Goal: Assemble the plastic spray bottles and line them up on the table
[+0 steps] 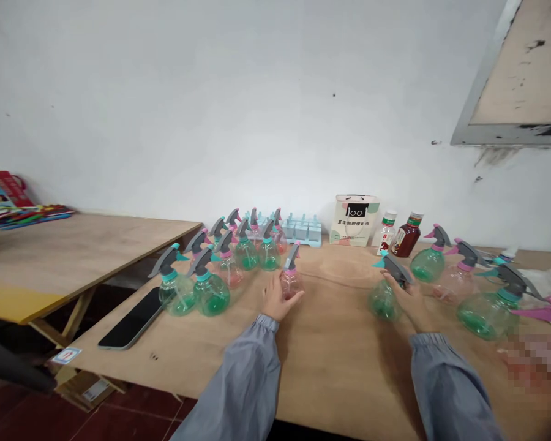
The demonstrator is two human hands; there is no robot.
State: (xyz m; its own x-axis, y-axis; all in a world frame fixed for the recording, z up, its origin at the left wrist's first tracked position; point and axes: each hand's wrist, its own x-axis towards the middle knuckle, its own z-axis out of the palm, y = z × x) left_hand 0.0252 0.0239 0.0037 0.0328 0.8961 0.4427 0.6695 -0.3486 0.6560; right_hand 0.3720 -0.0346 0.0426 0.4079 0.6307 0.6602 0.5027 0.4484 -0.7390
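Near the middle of the wooden table (330, 343), my left hand (278, 299) is wrapped round the lower body of a pink spray bottle (291, 278), which stands upright with a grey and pink nozzle. Further right, my right hand (406, 294) grips a green spray bottle (383, 300) by its grey head, the bottle slightly tilted. Several green and pink spray bottles (211, 294) stand grouped to the left of my left hand. More of them, such as a green one (487, 313), stand to the right of my right hand.
A black phone (131, 321) lies at the table's left. Along the wall are a light blue rack (305, 231), a paper bag (354, 222), a white bottle (386, 234) and a dark red bottle (406, 236). Another table (73, 257) stands at the left.
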